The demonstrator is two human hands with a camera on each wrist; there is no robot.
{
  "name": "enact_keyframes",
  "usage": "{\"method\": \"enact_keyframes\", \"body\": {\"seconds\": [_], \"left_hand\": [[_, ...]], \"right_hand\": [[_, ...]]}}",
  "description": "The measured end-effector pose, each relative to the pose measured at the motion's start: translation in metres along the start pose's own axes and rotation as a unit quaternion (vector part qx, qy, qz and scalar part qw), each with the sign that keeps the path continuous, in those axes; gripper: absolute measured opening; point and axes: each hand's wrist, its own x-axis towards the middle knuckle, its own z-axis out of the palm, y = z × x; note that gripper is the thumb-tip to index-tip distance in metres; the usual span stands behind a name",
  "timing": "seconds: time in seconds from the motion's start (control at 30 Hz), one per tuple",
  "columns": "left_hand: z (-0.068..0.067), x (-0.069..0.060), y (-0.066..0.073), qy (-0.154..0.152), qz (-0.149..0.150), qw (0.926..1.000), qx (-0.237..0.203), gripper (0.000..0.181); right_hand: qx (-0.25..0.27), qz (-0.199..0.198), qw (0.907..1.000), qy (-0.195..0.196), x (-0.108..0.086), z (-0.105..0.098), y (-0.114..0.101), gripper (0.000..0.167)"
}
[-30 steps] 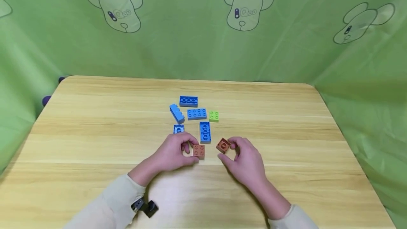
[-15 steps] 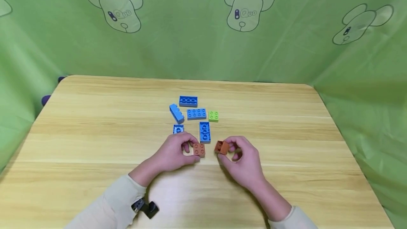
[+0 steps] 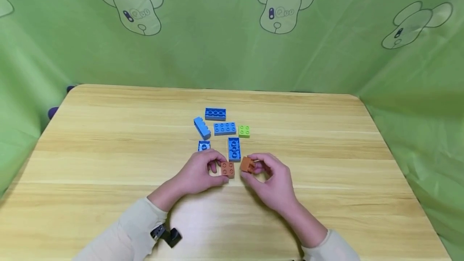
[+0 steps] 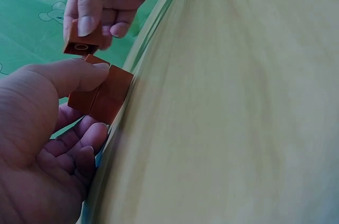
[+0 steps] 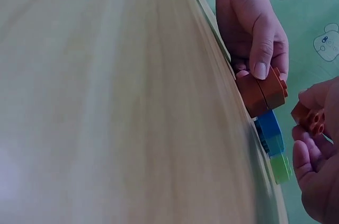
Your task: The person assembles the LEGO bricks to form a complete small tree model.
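In the head view, my left hand (image 3: pixel 201 172) grips a stack of two reddish-brown building bricks (image 3: pixel 227 169), studs up. The left wrist view shows the seam between the two stacked bricks (image 4: pixel 100 94), which stand on the table. My right hand (image 3: pixel 273 178) pinches a single brown brick (image 3: pixel 247 164) just right of the stack, off the table. In the right wrist view this single brick (image 5: pixel 308 118) is tilted, its studs facing toward the right palm. A small gap separates it from the stack.
Beyond the hands lie several blue bricks: an upturned long one (image 3: pixel 234 149), a studs-up one (image 3: pixel 224 128), one on its side (image 3: pixel 201 128), another upturned one (image 3: pixel 215 114) and a small one (image 3: pixel 204 146). A green brick (image 3: pixel 244 131) lies beside them on the wooden table (image 3: pixel 108 140).
The right hand has moved left toward the stack, and its brick has been turned over from its hollow underside facing up. My left hand and the stack stay in place.
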Motion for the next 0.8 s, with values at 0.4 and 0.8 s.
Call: {"method": "enact_keyframes", "body": {"seconds": [0.4, 0.8], "left_hand": [[0.001, 0.001, -0.003, 0.005, 0.004, 0.9999, -0.009, 0.037], [0.000, 0.000, -0.001, 0.004, -0.010, 0.9999, -0.007, 0.035]], "right_hand": [[-0.010, -0.042, 0.9983, -0.040, 0.010, 0.017, 0.015, 0.039], [-0.021, -0.046, 0.9928, -0.108, 0.014, 0.024, 0.034, 0.035]]}}
